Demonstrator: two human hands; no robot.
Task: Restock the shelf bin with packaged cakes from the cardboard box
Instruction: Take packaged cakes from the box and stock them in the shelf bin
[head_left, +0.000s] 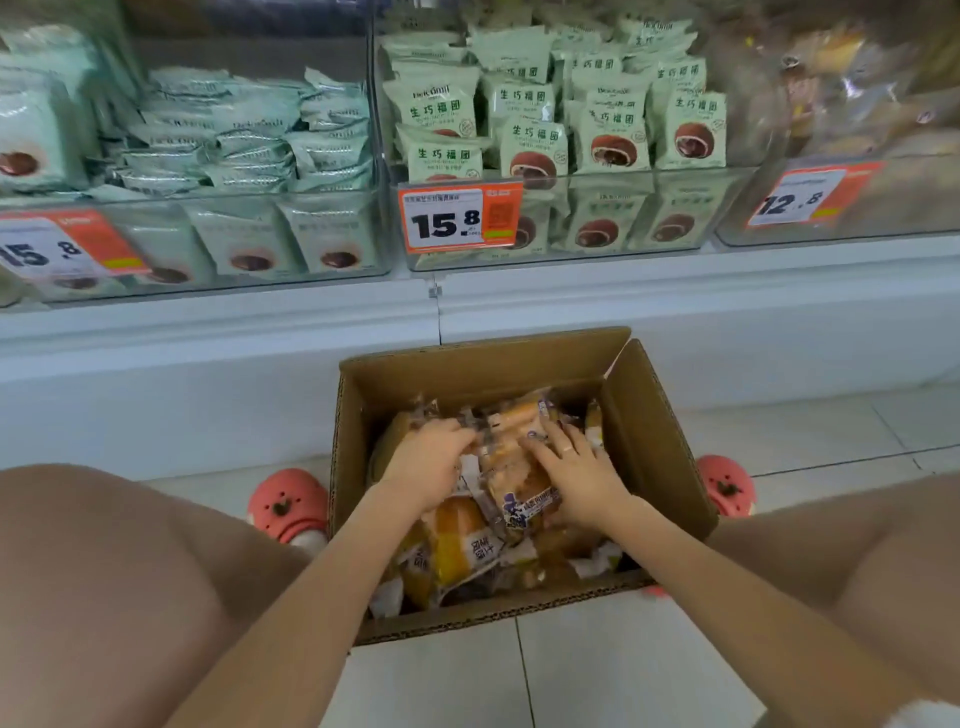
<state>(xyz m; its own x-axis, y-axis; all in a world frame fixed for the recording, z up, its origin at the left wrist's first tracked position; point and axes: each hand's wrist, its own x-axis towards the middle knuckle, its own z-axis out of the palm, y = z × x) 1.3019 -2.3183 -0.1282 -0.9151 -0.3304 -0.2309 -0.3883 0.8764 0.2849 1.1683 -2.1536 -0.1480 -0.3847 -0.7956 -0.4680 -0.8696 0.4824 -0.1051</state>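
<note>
An open cardboard box stands on the floor between my knees, full of clear-wrapped golden packaged cakes. Both my hands are inside it. My left hand curls its fingers round wrapped cakes at the back left of the pile. My right hand lies on a cake packet with a purple label, fingers bent over its top edge. Above, at the right end of the shelf, a clear shelf bin tagged 12.8 holds similar golden cakes, blurred.
Two clear bins tagged 15.8 hold pale green packets: one in the middle, one on the left. A white shelf ledge runs below them. My pink shoes flank the box on the tiled floor.
</note>
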